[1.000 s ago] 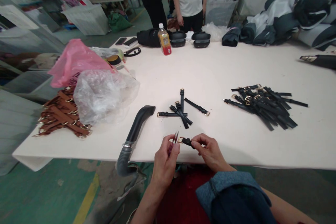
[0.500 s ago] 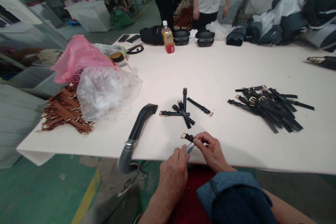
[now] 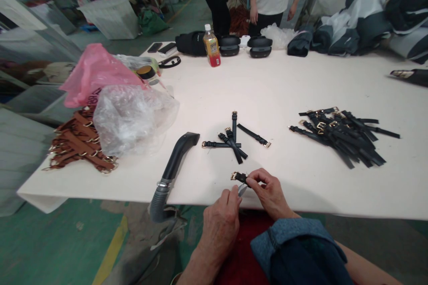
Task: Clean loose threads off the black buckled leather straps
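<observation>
Near the front table edge, my right hand (image 3: 270, 190) pinches a short black strap (image 3: 241, 177) between thumb and fingertips. Its gold buckle (image 3: 233, 176) points left. My left hand (image 3: 221, 216) is closed around small thread snips (image 3: 242, 189), whose grey blades meet the strap's underside close to my right fingertips; their handle is hidden in the hand. Just beyond lie several similar black straps (image 3: 234, 144) with gold buckles, some crossing each other. A bigger heap of black straps (image 3: 344, 136) rests to the right.
A black nozzle on a grey hose (image 3: 172, 167) curves over the front edge. At left are brown straps (image 3: 82, 142), a clear plastic bag (image 3: 130, 118) and a pink bag (image 3: 96, 73). A bottle (image 3: 211, 46) and black cases (image 3: 261, 47) line the back; two people stand behind.
The strap's buckle end has turned slightly in my right fingers. Both hands stay nearly in place, with the snips still at the strap. The view has shifted a little.
</observation>
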`<state>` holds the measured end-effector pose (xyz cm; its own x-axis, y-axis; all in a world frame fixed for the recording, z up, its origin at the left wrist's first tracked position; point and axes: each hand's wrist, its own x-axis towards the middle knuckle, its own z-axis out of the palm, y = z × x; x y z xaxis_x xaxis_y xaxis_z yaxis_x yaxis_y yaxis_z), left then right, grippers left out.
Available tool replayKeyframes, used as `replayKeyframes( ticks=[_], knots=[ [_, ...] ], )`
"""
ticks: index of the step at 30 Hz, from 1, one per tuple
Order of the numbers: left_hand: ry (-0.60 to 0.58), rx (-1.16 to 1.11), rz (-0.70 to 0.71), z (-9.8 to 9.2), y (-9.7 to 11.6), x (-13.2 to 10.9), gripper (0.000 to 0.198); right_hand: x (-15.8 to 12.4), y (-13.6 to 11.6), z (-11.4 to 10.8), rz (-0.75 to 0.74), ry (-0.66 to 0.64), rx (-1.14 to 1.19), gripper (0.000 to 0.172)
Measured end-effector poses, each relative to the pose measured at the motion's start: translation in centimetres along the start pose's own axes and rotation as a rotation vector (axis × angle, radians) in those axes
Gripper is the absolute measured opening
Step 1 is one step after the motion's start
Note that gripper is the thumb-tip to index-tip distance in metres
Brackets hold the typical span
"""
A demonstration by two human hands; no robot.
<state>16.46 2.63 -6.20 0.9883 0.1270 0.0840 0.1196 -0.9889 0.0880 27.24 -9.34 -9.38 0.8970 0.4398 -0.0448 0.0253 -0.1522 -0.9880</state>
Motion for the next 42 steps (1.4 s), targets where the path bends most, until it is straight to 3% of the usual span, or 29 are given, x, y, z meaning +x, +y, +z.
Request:
replayKeyframes(
  ticks=[6, 15, 24, 27, 30, 33, 35, 42],
  knots=[
    [-0.090, -0.011, -0.025, -0.1, 0.2, 0.5, 0.029, -0.2, -0.1, 0.3, -0.077, -0.007, -0.024, 0.017],
    [-0.198, -0.108, -0.046, 0.0, 0.3, 0.8, 0.028, -0.1, 0.3, 0.3, -0.052, 0.016, -0.024, 0.021],
    [-0.223, -0.384, -0.179, -0.1, 0.0, 0.8, 0.028, -0.2, 1.2, 0.2, 0.257, 0.002, 0.239, 0.025],
    [-0.153, -0.585, -0.260, 0.0, -0.4, 0.5, 0.026, -0.1, 1.7, -0.2, 0.242, 0.001, 0.198, 0.019],
    [-0.082, -0.972, -0.467, 0.2, -0.6, 0.9, 0.021, -0.2, 1.7, -0.4, 0.223, 0.010, 0.156, 0.018],
    [-0.101, -1.480, -0.715, 0.5, -0.6, 1.9, 0.032, -0.5, 1.3, -0.1, 0.185, -0.014, 0.154, 0.015],
    [-0.138, -1.726, -0.801, 0.6, -0.3, 2.5, 0.039, -0.7, 0.9, 0.2, 0.145, -0.026, 0.147, 0.012],
    [-0.067, -1.839, -0.855, 0.9, 0.2, 2.5, 0.028, -1.0, 0.3, 0.5, 0.105, -0.042, 0.059, 0.011]
  ],
)
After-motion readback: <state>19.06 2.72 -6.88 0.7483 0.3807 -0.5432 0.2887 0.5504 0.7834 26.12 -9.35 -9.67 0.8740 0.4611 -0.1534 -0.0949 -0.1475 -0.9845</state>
